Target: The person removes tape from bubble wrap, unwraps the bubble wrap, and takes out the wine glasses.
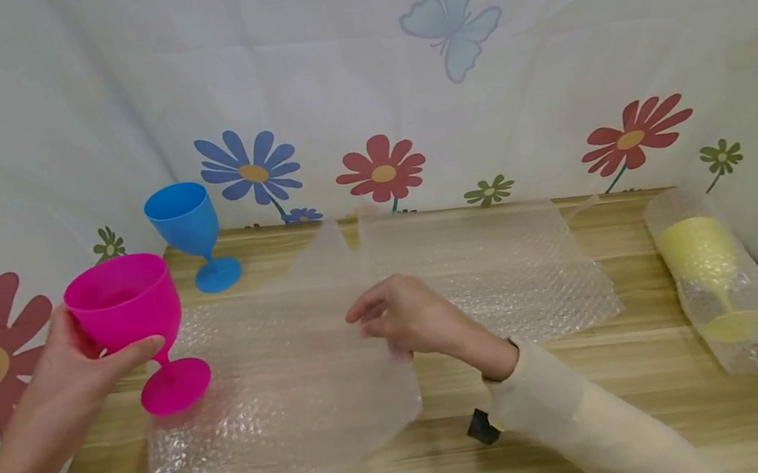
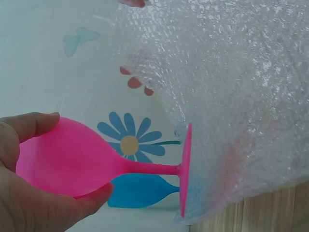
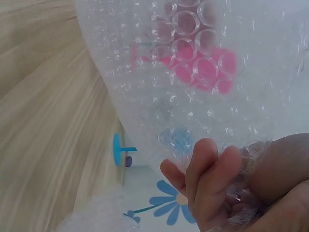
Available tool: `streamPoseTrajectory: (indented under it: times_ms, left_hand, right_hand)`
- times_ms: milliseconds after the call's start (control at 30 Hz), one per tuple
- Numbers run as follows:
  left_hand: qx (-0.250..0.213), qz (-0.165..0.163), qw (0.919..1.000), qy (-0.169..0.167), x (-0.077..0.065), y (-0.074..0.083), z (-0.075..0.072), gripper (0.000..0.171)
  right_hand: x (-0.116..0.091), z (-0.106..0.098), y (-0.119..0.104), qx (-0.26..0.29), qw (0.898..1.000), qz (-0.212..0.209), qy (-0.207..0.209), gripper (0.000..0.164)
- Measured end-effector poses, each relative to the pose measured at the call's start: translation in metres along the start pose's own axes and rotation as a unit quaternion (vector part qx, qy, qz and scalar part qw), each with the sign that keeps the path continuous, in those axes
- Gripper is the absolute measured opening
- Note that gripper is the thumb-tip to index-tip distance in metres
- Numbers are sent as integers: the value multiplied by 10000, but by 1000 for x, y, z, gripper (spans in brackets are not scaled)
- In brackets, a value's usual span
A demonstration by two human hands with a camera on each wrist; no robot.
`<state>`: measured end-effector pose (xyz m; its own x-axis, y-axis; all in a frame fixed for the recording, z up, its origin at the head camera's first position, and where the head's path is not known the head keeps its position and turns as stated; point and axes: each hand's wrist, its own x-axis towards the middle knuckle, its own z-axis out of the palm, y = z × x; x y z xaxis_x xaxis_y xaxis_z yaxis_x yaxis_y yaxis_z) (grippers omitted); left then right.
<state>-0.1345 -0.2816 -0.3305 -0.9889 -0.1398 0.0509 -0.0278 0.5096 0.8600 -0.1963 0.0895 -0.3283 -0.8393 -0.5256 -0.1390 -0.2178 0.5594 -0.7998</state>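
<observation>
A pink plastic goblet (image 1: 132, 305) is held upright by my left hand (image 1: 79, 370), thumb and fingers around its bowl. Its round foot is above the left part of a clear bubble wrap sheet (image 1: 260, 426). My right hand (image 1: 412, 319) grips the sheet, which rises toward it. In the right wrist view the curled fingers (image 3: 207, 169) bunch the bubble wrap (image 3: 145, 77), and the goblet shows blurred through it. In the left wrist view the sheet (image 2: 251, 96) spreads beside the goblet's foot.
A blue goblet (image 1: 195, 227) stands at the table's back left. Another bubble wrap sheet (image 1: 515, 272) lies at centre right. A yellow goblet wrapped in bubble wrap (image 1: 719, 286) lies near the right edge. Behind the wooden table (image 1: 538, 445) hangs a flower-printed cloth (image 1: 316, 53).
</observation>
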Motion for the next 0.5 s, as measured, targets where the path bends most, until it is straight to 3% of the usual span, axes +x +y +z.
streamPoseTrajectory:
  times_ms: [500]
  left_hand:
    - [-113,364,9991,208,9,21,19,96]
  right_hand:
    - [-27,-48,2,244,9989,64,384,22]
